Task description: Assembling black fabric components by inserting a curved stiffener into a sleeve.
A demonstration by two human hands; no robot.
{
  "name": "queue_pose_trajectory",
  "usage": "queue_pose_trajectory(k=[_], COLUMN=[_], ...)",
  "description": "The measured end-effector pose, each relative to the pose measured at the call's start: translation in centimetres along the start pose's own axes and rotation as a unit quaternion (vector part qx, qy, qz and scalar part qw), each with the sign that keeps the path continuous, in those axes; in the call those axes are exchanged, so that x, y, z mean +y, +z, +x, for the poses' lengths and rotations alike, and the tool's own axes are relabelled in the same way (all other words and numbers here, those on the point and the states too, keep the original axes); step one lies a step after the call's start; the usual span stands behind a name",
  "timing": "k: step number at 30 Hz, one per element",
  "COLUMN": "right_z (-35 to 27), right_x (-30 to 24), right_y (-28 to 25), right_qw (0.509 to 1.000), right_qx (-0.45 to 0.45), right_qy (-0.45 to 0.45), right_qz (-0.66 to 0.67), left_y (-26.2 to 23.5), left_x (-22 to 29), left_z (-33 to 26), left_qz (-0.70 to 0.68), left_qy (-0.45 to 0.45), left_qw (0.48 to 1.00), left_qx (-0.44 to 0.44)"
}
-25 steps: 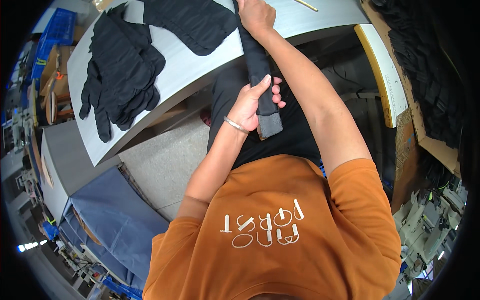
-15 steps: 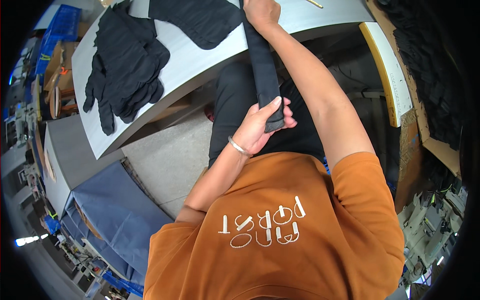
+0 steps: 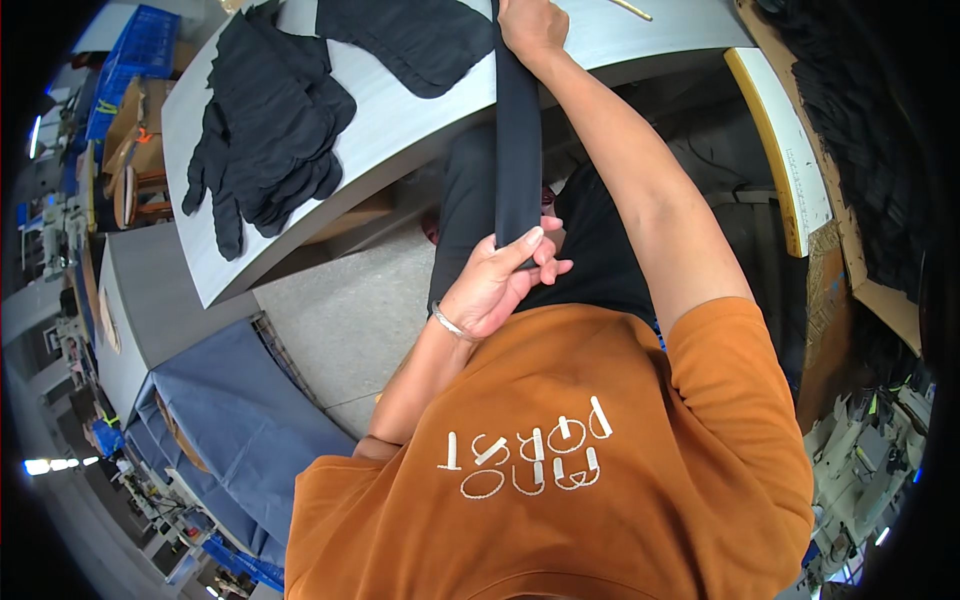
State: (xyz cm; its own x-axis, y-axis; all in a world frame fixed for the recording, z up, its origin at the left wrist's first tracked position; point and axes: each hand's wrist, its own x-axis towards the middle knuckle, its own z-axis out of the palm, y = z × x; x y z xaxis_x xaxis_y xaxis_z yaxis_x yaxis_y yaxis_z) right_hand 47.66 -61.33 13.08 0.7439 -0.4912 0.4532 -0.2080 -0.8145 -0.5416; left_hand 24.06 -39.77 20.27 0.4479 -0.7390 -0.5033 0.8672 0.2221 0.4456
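Note:
A long black fabric strip [image 3: 518,150] runs down over the table's near edge toward my lap. My left hand [image 3: 497,287] pinches its lower end between thumb and fingers, just in front of my shirt. At the upper part of the strip, over the tabletop, my right hand [image 3: 533,32] is closed on it; the strip's far end lies beyond the top of the picture. To the left of the right hand lies a flat black fabric piece [image 3: 415,45]. Farther left, several black cut fabric pieces [image 3: 275,120] are heaped in a loose pile.
The light grey table [image 3: 385,125] curves across the top. A cream-coloured stick [image 3: 630,10] lies beyond my right hand. At the right stand a yellow-edged white board [image 3: 785,150] and a cardboard box [image 3: 890,310] of dark fabric. Blue-grey cloth [image 3: 240,400] covers something at the lower left.
My left hand has come slightly down and left with the strip's lower end. The strip now hangs straighter, and its end has become hidden by the fingers.

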Motion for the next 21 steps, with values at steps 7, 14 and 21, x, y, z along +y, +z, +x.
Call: queue_pose_trajectory(k=[7, 14, 21], right_z=[-0.3, 0.1, -0.4], right_x=[-1.1, 0.3, -1.6], right_y=[-0.1, 0.6, 0.0], right_qw=[1.000, 1.000, 0.999], right_qx=[-0.006, -0.016, -0.015], right_qy=[0.014, 0.013, 0.032], right_qz=[-0.025, -0.021, -0.041], left_y=[-1.0, -1.9, -4.7], left_x=[0.8, -0.3, -2.4], left_z=[3.1, -0.3, -6.1], left_qz=[0.008, 0.014, 0.046], left_qy=[-0.045, 0.037, -0.020], left_qw=[0.999, 0.999, 0.999], left_qx=[-0.027, -0.005, -0.002])
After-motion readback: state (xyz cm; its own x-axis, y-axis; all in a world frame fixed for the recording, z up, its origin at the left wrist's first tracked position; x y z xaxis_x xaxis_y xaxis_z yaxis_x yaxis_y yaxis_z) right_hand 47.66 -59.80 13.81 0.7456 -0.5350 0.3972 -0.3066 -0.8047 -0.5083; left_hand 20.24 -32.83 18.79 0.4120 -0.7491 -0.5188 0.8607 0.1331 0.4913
